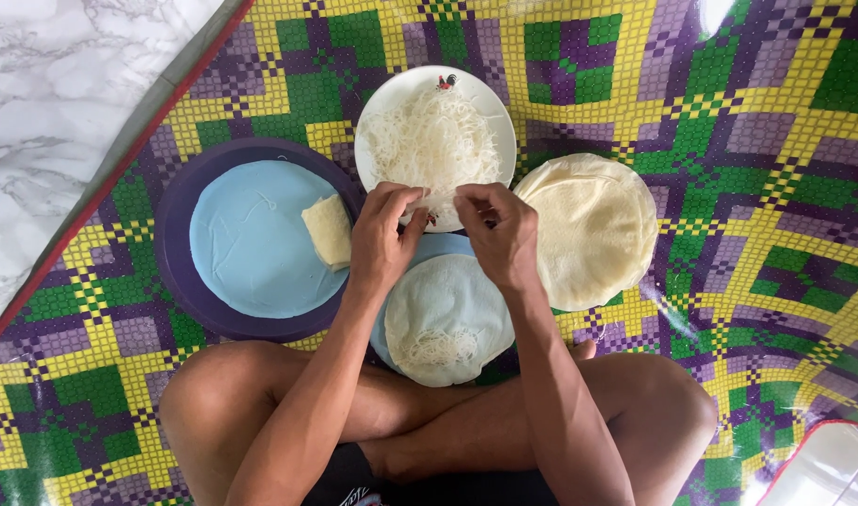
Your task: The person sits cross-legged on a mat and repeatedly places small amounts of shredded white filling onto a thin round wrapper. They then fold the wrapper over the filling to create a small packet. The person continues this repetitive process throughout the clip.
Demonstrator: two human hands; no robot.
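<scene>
I sit cross-legged on a patterned mat. My left hand (384, 236) and my right hand (497, 230) both pinch white thread-like strands at the near edge of a white plate (374, 112) heaped with the strands (435, 141). Below my hands a small blue plate (437, 245) carries a round pale crepe (445, 309) with a little pile of strands (435, 348) on it. A stack of pale yellow crepes (593, 225) lies right of my right hand.
A dark purple tray (174, 234) at the left holds a light blue disc (251, 239) and one folded roll (329, 230). White marble floor (54, 94) shows beyond the mat's red edge at top left. A pale object (836, 468) sits at bottom right.
</scene>
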